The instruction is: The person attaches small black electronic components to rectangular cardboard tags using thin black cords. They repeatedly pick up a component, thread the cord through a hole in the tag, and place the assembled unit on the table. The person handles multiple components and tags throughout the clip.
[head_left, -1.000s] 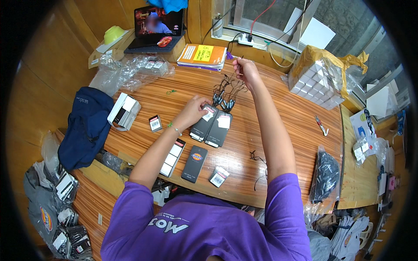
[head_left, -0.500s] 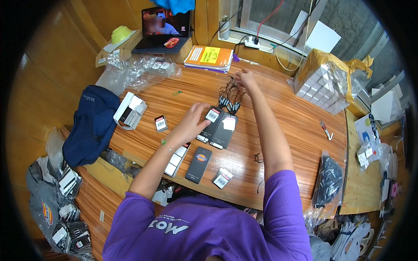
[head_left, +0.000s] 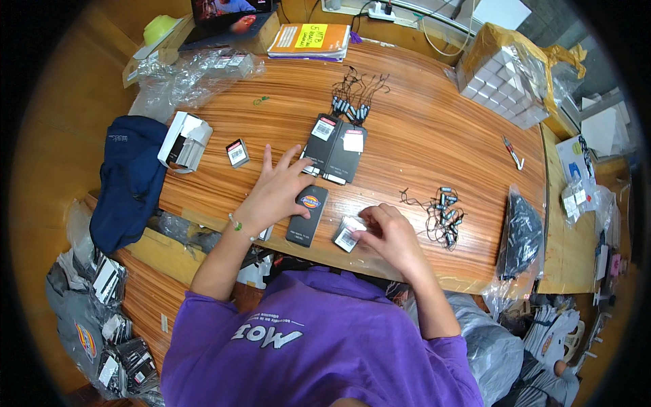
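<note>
My left hand [head_left: 278,193] is open with spread fingers. Its fingertips touch the lower left corner of two side-by-side stacks of dark grey hang tags [head_left: 344,159], and its thumb rests at the edge of a single dark pile of hang tags [head_left: 308,220]. White-and-red labels sit on the upper stacks, whose black strings [head_left: 356,91] fan out beyond them. Near the table's front edge, my right hand [head_left: 393,234] has thumb and fingers closed on a small stack of label cards [head_left: 346,237]. A white strip of cards [head_left: 265,233] is mostly hidden under my left wrist.
Another label stack [head_left: 237,153] and an open white box of cards [head_left: 186,142] lie left, beside a navy bag [head_left: 129,180]. Right are loose black strings [head_left: 444,216], a small cutter [head_left: 513,152], a bag of black strings [head_left: 521,234] and wrapped white boxes [head_left: 498,85]. Notebooks [head_left: 285,44] lie behind.
My right hand has come back from the far strings to the small label stack near me. My left hand has drawn nearer and spread its fingers. The view has tilted downward.
</note>
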